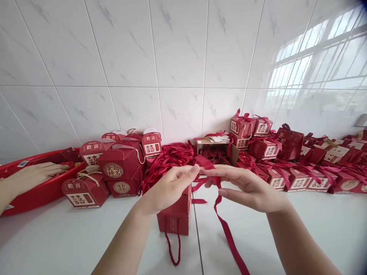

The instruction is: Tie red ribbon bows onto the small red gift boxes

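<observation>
A dark red ribbon (229, 233) is stretched between my hands, and its long tail hangs to the table at the right. My left hand (172, 187) pinches the ribbon between thumb and fingers. My right hand (248, 187) has the ribbon looped over its fingertips, with the thumb against the strand below. Beneath and behind my left hand stands a small red gift box (176, 217), partly hidden, its rope handle (178, 252) drooping onto the white table. A heap of red ribbons (173, 154) lies just beyond it.
At the left, another person's hand (43, 173) reaches into a red basin (43, 200). Stacked red gift boxes (119, 162) stand beside it. An open carton (205, 142) with cards is at the back. Ribboned boxes (298, 179) line the right side by the tiled wall (180, 46).
</observation>
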`<state>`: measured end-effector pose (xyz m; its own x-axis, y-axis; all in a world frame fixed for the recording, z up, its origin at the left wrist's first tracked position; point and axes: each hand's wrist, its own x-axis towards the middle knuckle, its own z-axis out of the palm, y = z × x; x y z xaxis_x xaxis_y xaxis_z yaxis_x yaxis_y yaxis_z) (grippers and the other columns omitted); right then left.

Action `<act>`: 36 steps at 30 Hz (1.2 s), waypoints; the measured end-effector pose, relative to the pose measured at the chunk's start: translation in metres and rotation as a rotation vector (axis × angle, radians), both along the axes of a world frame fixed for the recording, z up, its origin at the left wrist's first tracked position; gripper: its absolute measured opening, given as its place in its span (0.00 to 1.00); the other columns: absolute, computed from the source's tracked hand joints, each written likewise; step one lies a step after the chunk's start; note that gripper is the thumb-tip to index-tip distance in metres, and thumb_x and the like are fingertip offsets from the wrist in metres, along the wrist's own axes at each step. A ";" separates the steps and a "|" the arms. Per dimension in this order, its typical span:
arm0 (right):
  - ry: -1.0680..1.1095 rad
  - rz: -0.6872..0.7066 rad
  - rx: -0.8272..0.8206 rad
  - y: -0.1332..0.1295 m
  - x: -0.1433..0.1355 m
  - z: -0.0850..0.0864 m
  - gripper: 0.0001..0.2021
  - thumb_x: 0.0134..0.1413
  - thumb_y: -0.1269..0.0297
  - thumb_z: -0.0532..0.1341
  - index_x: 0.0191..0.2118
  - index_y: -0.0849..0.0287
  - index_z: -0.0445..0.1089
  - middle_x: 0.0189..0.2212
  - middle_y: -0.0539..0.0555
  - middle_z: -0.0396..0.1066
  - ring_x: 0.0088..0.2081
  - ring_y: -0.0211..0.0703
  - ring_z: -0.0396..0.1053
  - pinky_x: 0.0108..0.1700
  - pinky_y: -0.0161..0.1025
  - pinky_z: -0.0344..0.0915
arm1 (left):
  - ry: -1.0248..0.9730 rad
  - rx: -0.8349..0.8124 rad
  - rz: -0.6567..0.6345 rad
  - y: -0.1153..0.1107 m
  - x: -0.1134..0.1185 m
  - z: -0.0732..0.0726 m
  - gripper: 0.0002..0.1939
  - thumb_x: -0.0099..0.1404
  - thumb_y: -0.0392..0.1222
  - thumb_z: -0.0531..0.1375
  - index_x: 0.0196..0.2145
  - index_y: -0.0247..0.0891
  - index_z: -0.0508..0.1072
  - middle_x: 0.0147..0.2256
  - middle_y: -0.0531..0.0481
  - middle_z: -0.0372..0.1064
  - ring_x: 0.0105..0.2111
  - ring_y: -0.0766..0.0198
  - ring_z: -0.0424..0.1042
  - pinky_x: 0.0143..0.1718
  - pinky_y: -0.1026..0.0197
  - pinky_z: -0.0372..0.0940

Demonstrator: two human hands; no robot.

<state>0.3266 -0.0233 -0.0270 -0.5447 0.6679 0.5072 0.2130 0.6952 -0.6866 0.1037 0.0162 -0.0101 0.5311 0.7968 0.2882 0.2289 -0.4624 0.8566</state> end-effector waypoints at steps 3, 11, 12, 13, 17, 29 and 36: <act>-0.097 0.046 0.005 -0.001 -0.003 0.002 0.21 0.59 0.68 0.58 0.58 0.53 0.63 0.54 0.57 0.66 0.52 0.43 0.66 0.51 0.41 0.67 | -0.147 -0.067 -0.036 0.001 0.009 -0.001 0.15 0.63 0.52 0.57 0.33 0.39 0.75 0.30 0.51 0.72 0.36 0.61 0.70 0.38 0.61 0.65; 0.152 -0.164 -0.210 0.008 -0.019 -0.004 0.10 0.56 0.59 0.61 0.41 0.57 0.68 0.45 0.56 0.70 0.48 0.45 0.68 0.50 0.44 0.66 | -0.133 0.008 0.037 -0.001 0.009 0.001 0.15 0.62 0.49 0.57 0.25 0.36 0.73 0.24 0.51 0.69 0.28 0.63 0.67 0.31 0.62 0.62; 0.235 -0.193 -0.246 0.010 -0.023 -0.007 0.12 0.55 0.58 0.62 0.43 0.57 0.67 0.46 0.56 0.70 0.47 0.45 0.68 0.49 0.44 0.67 | -0.076 0.023 0.035 -0.002 0.010 0.000 0.16 0.62 0.49 0.57 0.24 0.36 0.72 0.23 0.52 0.68 0.27 0.64 0.66 0.29 0.63 0.61; 0.298 -0.202 -0.279 0.011 -0.027 -0.009 0.13 0.54 0.58 0.63 0.44 0.57 0.67 0.45 0.56 0.70 0.45 0.44 0.69 0.46 0.43 0.68 | -0.020 0.037 0.030 -0.003 0.010 -0.001 0.16 0.62 0.49 0.56 0.23 0.36 0.71 0.22 0.53 0.66 0.25 0.65 0.65 0.28 0.63 0.60; 0.458 -0.200 -0.308 0.013 -0.042 -0.015 0.09 0.51 0.59 0.65 0.33 0.60 0.71 0.31 0.52 0.69 0.34 0.38 0.67 0.37 0.36 0.65 | 0.127 0.083 -0.001 -0.006 0.015 -0.006 0.15 0.62 0.47 0.56 0.21 0.38 0.67 0.21 0.56 0.60 0.23 0.68 0.61 0.26 0.65 0.57; 0.160 -0.223 -0.583 0.038 -0.025 -0.026 0.15 0.56 0.57 0.56 0.24 0.61 0.65 0.24 0.50 0.62 0.29 0.37 0.59 0.34 0.36 0.55 | 0.740 0.300 0.173 0.006 -0.018 -0.004 0.12 0.60 0.33 0.50 0.34 0.45 0.71 0.37 0.53 0.71 0.35 0.60 0.69 0.30 0.62 0.59; -0.021 -0.197 -0.654 0.055 -0.025 -0.045 0.12 0.48 0.62 0.55 0.19 0.60 0.58 0.20 0.46 0.53 0.25 0.34 0.48 0.28 0.36 0.46 | 0.888 0.150 0.180 0.002 0.007 -0.017 0.09 0.59 0.30 0.48 0.33 0.42 0.62 0.33 0.50 0.67 0.27 0.63 0.65 0.21 0.63 0.51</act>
